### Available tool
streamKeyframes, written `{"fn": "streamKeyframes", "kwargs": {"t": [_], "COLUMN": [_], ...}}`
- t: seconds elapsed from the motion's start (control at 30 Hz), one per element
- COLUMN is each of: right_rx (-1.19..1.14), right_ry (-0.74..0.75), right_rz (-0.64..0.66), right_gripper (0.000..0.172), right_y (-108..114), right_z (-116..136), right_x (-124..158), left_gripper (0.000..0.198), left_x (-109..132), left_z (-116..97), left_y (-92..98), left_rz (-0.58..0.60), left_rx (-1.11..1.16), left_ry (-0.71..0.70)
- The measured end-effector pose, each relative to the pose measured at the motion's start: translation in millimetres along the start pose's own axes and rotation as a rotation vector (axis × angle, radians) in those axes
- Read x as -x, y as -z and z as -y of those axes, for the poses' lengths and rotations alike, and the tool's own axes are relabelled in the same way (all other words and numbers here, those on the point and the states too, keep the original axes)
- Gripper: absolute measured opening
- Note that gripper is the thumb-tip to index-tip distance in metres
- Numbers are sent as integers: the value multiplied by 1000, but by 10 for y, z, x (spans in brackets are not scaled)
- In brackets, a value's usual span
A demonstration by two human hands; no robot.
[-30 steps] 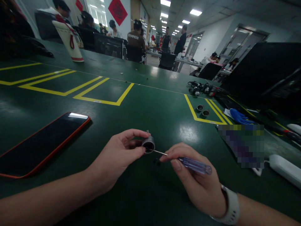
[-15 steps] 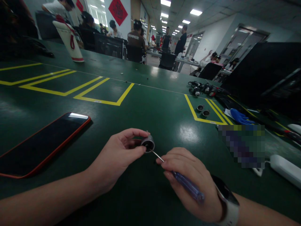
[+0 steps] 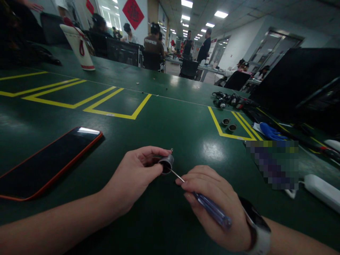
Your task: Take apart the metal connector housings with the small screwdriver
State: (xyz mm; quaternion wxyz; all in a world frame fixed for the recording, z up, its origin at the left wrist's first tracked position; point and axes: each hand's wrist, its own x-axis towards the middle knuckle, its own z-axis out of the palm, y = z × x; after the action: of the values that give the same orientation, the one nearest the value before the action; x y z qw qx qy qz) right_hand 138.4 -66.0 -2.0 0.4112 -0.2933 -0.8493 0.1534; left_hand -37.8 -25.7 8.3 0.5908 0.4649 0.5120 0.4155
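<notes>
1 cup turned in L hand; 1 screwdriver, R hand.

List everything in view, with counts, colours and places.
Table: one, green, foreground
Tape outlines: several, yellow, on table
Phone: one, black, orange case, left
Tall cup: one, cream and red, left
Metal cup: one, grey, centre
Screwdriver: one, purplish, at metal cup's mouth
Small cups: two, grey, right
Cabled parts: several, black and silver, behind those
Fabric item: one, blue, right
Long device: one, white, right
Pixelated item: one, purplish, right
Large object: one, black, right
Large sign: one, red, wall
People: several, varied clothing, background
Chairs: several, black, background
Lights: several, white, ceiling
Watch: one, white band, right wrist
Left hand: one, holding metal cup
Right hand: one, holding screwdriver
</notes>
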Motion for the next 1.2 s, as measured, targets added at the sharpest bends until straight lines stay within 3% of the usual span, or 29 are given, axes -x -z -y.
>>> {"fn": "streamKeyframes", "kwargs": {"t": [0.27,0.7,0.93,1.03,1.2], "right_rx": [54,-50,-51,19,65], "right_ry": [-15,-79,-248,-320,-305], "right_rz": [24,-41,-245,-225,-198], "right_gripper": [20,23,12,17,15], "right_y": [0,2,58,39,13], "right_z": [60,34,-84,-147,-196], "right_x": [-51,9,87,79,62], "left_gripper": [21,20,22,22,20], "left_x": [-7,-3,-31,-27,-21], "left_z": [18,15,14,9,2], "left_y": [5,-4,27,31,23], "left_rz": [4,-10,5,16,33], "left_rx": [-11,-23,-25,-13,-8], "left_ry": [-13,5,76,82,87]}}
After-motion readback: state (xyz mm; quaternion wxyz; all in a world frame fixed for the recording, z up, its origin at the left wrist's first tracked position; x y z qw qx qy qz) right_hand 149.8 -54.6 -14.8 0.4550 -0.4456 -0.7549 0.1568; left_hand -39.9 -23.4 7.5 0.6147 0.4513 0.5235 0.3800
